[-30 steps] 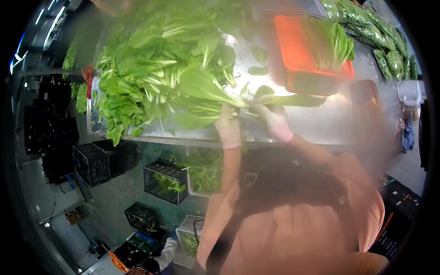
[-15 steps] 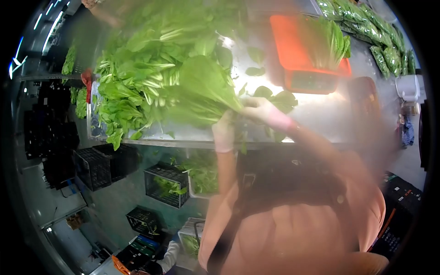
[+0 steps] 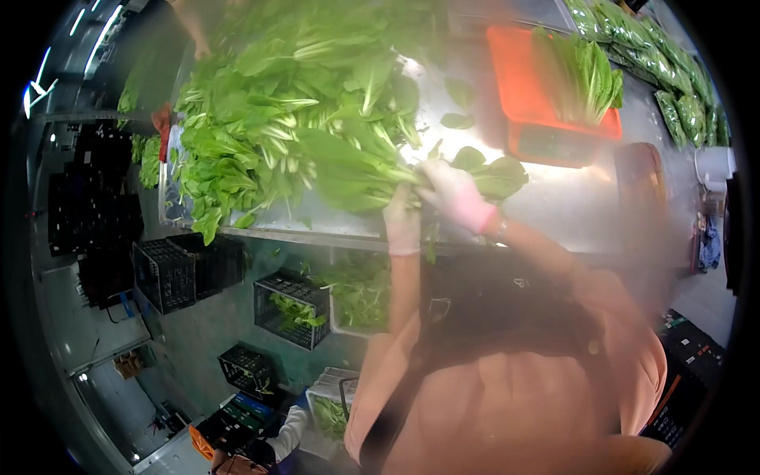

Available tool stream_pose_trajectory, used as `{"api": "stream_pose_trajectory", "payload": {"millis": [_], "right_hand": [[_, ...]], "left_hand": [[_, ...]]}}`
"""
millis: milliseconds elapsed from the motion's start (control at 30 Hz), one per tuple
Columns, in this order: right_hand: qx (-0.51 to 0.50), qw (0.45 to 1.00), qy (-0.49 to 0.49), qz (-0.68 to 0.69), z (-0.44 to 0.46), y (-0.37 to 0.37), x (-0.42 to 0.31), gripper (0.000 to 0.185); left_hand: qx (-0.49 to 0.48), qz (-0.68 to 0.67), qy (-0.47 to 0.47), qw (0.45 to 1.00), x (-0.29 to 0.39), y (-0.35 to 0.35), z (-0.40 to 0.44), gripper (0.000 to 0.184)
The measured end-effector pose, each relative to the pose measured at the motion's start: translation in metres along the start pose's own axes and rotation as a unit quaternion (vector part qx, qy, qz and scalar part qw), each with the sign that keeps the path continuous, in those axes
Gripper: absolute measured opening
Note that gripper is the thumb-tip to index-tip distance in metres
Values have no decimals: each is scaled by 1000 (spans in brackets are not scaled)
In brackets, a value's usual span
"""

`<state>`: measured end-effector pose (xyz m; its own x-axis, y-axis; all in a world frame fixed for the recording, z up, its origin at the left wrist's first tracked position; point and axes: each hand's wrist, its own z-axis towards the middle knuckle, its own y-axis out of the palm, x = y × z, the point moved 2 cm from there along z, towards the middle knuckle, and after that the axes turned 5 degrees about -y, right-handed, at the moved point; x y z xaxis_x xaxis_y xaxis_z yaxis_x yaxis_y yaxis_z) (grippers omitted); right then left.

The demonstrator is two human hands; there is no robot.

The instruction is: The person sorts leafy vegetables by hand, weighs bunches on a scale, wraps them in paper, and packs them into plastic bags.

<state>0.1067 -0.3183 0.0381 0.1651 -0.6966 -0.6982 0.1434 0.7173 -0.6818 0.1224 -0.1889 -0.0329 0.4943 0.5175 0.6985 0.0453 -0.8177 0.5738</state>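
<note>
Both of my hands wear whitish gloves and meet over the near edge of the metal table (image 3: 554,206). My left hand (image 3: 402,223) is closed around the stem ends of a bunch of leafy greens (image 3: 344,172), whose broad leaves point left. On the same stems, from the right, my right hand (image 3: 450,190) is closed too, with a pink cuff at its wrist. Beyond the bunch lies a large heap of loose greens (image 3: 245,127). A few single leaves (image 3: 495,176) rest by my right hand.
An orange tray (image 3: 546,146) with greens (image 3: 594,87) stands at the right; bagged greens (image 3: 657,55) lie beyond it. Another person's hand (image 3: 194,32) reaches in at upper left. Below the table are a black crate (image 3: 291,310) and a pale tub (image 3: 360,305) holding greens.
My right hand has turned and closed in farther over the stems, nearer my left hand. The bunch sits lower and flatter. The whole view has shifted slightly.
</note>
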Motion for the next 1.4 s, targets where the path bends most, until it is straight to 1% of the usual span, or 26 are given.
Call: {"api": "stream_pose_trajectory", "payload": {"millis": [133,200,300,333,400,433,500,567,600,633,667,700,833,900,933,1000,1033,1067,1100,1133,1167,1233,1267,1300,1367,1400], "right_hand": [[7,1000,21,0,-1,-10,-9,25],[56,998,1,34,-3,-3,-1,21],[72,992,5,103,-5,1,5,19],[71,992,5,103,-5,2,5,19],[70,993,4,91,-5,3,5,20],[70,993,3,91,-4,2,4,20],[49,977,34,204,-2,0,0,24],[37,975,41,215,1,-3,-2,24],[25,973,48,226,2,-3,-2,25],[25,973,48,225,3,-4,-1,25],[0,963,77,257,2,-3,0,23],[-24,951,106,289,2,-2,2,21],[-66,942,141,297,3,-5,3,19],[-57,893,222,388,1,-2,4,20],[-56,893,222,387,1,2,2,20],[71,872,200,441,1,8,-2,25],[72,872,201,441,0,6,1,25],[67,828,247,500,-1,4,9,26],[61,777,291,555,-4,2,16,27],[72,734,284,613,-6,-1,23,24],[66,736,290,608,-10,-9,24,23],[-23,726,362,585,-26,-5,36,25],[-148,735,373,547,-31,-3,44,32],[-202,790,320,482,-26,1,50,39],[-284,879,198,329,-15,8,58,51],[-263,913,147,276,14,3,50,52]], "left_hand": [[4,-41,16,999,7,18,-7,27],[-1,-70,25,997,9,21,-7,31],[-8,-53,29,998,7,15,-7,33],[-8,-53,29,998,6,12,-5,33],[11,120,99,988,6,7,-3,36],[11,120,99,988,5,5,-2,36],[-3,-61,45,997,5,7,-2,38],[1,-32,22,999,7,7,-6,41],[2,-10,46,999,8,9,-8,30],[3,1,57,998,8,9,-8,25],[4,12,69,998,8,9,-8,21],[2,3,70,998,8,8,-8,24],[1,-11,69,998,9,8,-10,30],[1,-2,79,997,8,5,-9,31],[-1,4,83,997,7,3,-9,31],[1,43,111,993,7,1,-9,34],[11,21,117,993,9,-1,-8,36],[22,-2,124,992,13,-1,-7,38],[19,-78,142,987,20,-3,-8,39],[13,-153,161,975,27,-5,-8,41],[34,-136,174,975,32,-18,-9,42],[68,-100,192,974,43,-40,-11,43],[83,-59,195,975,47,-42,-14,43],[93,-22,197,976,49,-43,-16,43],[96,14,200,975,46,-48,-18,43],[96,24,200,975,43,-51,-18,42]]}}
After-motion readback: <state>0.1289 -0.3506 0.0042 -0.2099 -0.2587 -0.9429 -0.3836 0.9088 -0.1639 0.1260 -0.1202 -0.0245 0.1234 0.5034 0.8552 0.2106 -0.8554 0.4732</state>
